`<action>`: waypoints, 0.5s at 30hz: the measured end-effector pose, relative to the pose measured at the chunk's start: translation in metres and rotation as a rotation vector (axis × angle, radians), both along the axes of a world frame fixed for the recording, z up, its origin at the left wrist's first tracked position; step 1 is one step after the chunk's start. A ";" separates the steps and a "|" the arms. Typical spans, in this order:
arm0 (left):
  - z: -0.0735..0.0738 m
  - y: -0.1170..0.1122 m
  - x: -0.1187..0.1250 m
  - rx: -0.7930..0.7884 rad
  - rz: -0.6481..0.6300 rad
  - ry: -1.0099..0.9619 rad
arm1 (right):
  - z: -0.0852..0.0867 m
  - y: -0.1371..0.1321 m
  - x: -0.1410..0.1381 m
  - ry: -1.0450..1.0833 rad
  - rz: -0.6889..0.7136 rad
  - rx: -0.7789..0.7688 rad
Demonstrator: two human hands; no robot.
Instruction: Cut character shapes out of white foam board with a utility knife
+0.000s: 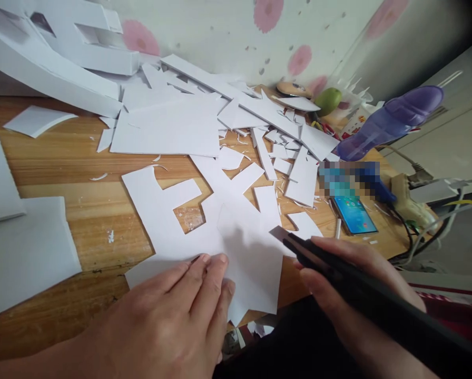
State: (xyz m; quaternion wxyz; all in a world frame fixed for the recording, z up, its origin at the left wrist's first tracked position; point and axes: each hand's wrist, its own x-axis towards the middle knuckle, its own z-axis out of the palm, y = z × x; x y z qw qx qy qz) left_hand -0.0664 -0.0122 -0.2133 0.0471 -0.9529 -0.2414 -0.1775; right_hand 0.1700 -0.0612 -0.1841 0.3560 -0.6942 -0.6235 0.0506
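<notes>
A white foam board piece (255, 263) with cut-out notches lies on the wooden table in front of me. My left hand (180, 305) rests flat on its near part, fingers stretched forward and pressing down. Something small and dark shows by the fingertips, too hidden to name. My right hand (350, 284) is closed around a black utility knife (331, 268). Its blade is out and points left, above the board's right part. A shadow falls on the board left of the blade; I cannot tell whether the tip touches.
Foam board scraps (168, 126) are heaped along the wall, with large white cut shapes (62, 63) at far left. To the right are a phone (354, 213), a purple bottle (390, 123), a power strip (410, 202) and cables. The table's front edge runs below my hands.
</notes>
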 end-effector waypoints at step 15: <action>0.000 0.006 0.004 -0.013 -0.117 -0.022 | -0.018 0.000 -0.022 -0.101 0.041 0.105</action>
